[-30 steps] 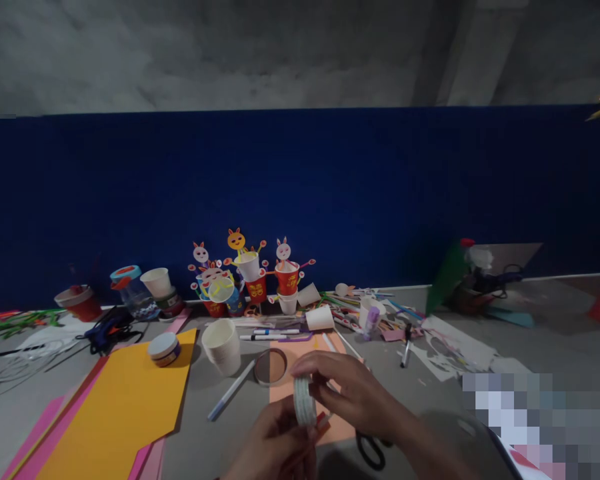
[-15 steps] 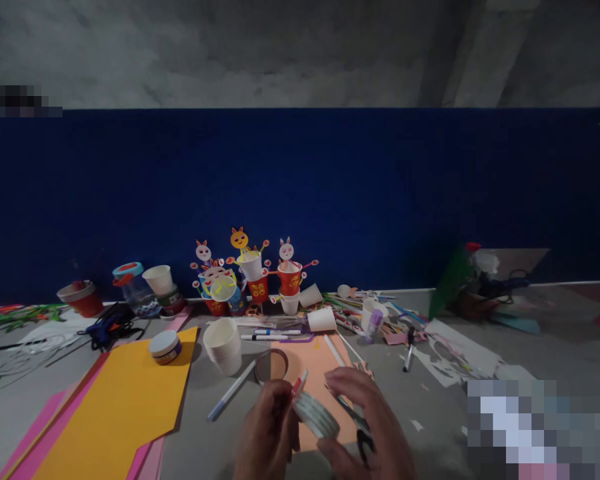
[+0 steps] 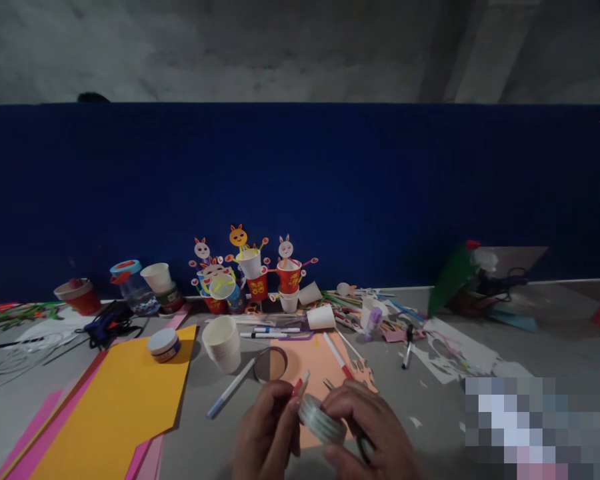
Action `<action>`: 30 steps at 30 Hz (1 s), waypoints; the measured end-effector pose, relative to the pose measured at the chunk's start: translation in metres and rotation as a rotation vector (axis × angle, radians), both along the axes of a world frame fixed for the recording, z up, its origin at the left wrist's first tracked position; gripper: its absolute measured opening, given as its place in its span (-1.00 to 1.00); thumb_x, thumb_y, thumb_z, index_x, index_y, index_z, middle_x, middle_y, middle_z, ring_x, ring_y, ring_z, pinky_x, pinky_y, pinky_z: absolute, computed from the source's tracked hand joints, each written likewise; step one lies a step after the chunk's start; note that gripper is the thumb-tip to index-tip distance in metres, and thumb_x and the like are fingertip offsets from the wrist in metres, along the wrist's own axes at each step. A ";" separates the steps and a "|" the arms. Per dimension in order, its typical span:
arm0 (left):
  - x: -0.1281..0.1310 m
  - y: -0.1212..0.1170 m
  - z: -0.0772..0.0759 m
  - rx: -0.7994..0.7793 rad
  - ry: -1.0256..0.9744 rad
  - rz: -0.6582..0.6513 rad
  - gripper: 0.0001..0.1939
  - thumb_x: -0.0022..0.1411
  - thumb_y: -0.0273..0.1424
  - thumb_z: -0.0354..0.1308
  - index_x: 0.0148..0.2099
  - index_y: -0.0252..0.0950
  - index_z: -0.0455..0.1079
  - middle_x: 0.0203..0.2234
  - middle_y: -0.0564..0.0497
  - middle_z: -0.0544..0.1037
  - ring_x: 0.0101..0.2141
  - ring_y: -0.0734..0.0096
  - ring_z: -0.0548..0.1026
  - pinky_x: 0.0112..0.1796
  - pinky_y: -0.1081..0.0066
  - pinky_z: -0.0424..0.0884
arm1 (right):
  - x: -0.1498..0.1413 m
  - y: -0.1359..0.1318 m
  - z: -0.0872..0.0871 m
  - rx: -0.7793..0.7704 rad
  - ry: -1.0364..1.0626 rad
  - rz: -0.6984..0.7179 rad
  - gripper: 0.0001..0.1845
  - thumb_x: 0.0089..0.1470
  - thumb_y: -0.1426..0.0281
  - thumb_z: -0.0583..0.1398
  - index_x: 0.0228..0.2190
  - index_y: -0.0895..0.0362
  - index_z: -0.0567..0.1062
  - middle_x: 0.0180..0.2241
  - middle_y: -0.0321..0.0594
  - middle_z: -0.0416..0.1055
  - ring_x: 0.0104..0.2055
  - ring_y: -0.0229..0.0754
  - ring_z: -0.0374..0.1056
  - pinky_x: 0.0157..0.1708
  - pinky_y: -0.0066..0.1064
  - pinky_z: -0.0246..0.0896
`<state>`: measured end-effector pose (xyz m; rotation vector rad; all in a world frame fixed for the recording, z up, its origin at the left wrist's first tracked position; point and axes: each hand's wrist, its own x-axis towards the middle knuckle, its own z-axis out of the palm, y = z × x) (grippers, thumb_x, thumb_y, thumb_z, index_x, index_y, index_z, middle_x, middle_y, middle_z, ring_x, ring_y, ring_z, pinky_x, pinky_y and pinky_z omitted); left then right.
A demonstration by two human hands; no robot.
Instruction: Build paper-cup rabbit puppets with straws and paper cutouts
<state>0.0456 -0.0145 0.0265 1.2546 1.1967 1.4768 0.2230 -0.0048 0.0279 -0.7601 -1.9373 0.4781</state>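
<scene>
Tape roll (image 3: 323,420) sits gripped in your right hand (image 3: 375,433); left hand (image 3: 267,433) pinches a red-tipped stick (image 3: 300,385) beside it.

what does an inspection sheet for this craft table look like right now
surface: grey table, dimly lit, strewn with craft supplies
job's things: roll of tape held between both hands; small red-tipped piece pinched in the left hand
clutter: orange sheet over pink sheets; stack of white cups; decorated cup figures; pens; round tape ring; small jar; glue stick
grippers: left hand closed on the red-tipped piece; right hand gripping the tape roll
cables: dark cord bundle at left
surroundings: blue partition behind the table, grey wall above; blurred patch at lower right
</scene>
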 end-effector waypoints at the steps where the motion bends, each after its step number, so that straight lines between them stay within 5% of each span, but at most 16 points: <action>1: 0.001 0.000 0.002 -0.029 -0.048 0.000 -0.64 0.23 -0.03 0.24 -0.31 -0.25 0.43 -0.71 0.19 0.33 -0.71 0.64 0.21 -0.67 0.61 0.07 | -0.001 0.000 0.000 -0.008 -0.012 -0.021 -0.83 0.11 0.36 0.25 -0.27 0.01 0.34 -0.37 -0.35 0.43 -0.38 -0.20 0.35 -0.26 -0.39 0.27; 6: 0.003 0.001 0.006 -0.148 -0.331 -0.066 -0.67 0.14 -0.13 0.36 -0.26 -0.24 0.38 -0.59 0.14 0.49 -0.69 0.70 0.22 -0.66 0.65 0.07 | -0.006 -0.001 0.004 0.037 -0.024 -0.119 -0.73 -0.07 0.55 0.22 -0.32 0.02 0.32 -0.41 -0.37 0.41 -0.42 -0.22 0.30 -0.37 -0.44 0.23; 10: 0.005 -0.001 0.013 -0.270 -0.445 -0.111 -0.65 0.07 -0.16 0.42 -0.28 -0.21 0.36 -0.61 0.20 0.43 -0.68 0.71 0.16 -0.65 0.68 0.06 | -0.005 -0.003 0.006 0.050 -0.032 -0.141 -0.72 -0.09 0.54 0.22 -0.32 0.01 0.31 -0.41 -0.36 0.41 -0.42 -0.20 0.32 -0.35 -0.42 0.27; 16: 0.002 -0.004 0.025 -0.378 -0.475 -0.118 -0.72 0.02 -0.27 0.41 -0.33 -0.22 0.36 -0.58 0.20 0.42 -0.65 0.71 0.15 -0.62 0.70 0.07 | 0.000 -0.005 0.005 0.058 -0.086 -0.156 -0.67 -0.05 0.54 0.25 -0.25 0.00 0.32 -0.35 -0.36 0.48 -0.37 -0.19 0.39 -0.02 -0.31 0.30; 22: 0.005 -0.004 0.018 -0.323 -0.447 -0.087 -0.57 -0.04 -0.10 0.48 -0.34 -0.24 0.37 -0.65 0.24 0.33 -0.68 0.73 0.04 -0.67 0.71 -0.07 | -0.003 -0.005 0.004 0.026 -0.042 -0.153 -0.73 -0.06 0.52 0.22 -0.30 0.01 0.32 -0.39 -0.37 0.44 -0.39 -0.20 0.36 -0.24 -0.40 0.31; 26: 0.003 -0.001 0.011 -0.263 -0.380 -0.123 -0.58 -0.01 -0.05 0.44 -0.34 -0.24 0.42 -0.67 0.17 0.39 -0.64 0.57 0.24 -0.66 0.63 0.17 | -0.003 -0.004 0.002 0.007 -0.069 -0.158 -0.75 -0.04 0.51 0.23 -0.30 0.01 0.34 -0.39 -0.35 0.44 -0.41 -0.20 0.35 -0.35 -0.42 0.29; 30: -0.001 0.003 0.009 -0.099 -0.298 -0.117 -0.67 -0.01 -0.15 0.47 -0.39 -0.27 0.50 -0.54 0.08 0.46 -0.46 0.44 0.39 -0.42 0.53 0.38 | -0.002 -0.002 -0.001 0.072 -0.060 -0.137 -0.79 0.02 0.45 0.26 -0.29 0.01 0.34 -0.36 -0.32 0.48 -0.34 -0.16 0.41 -0.29 -0.39 0.31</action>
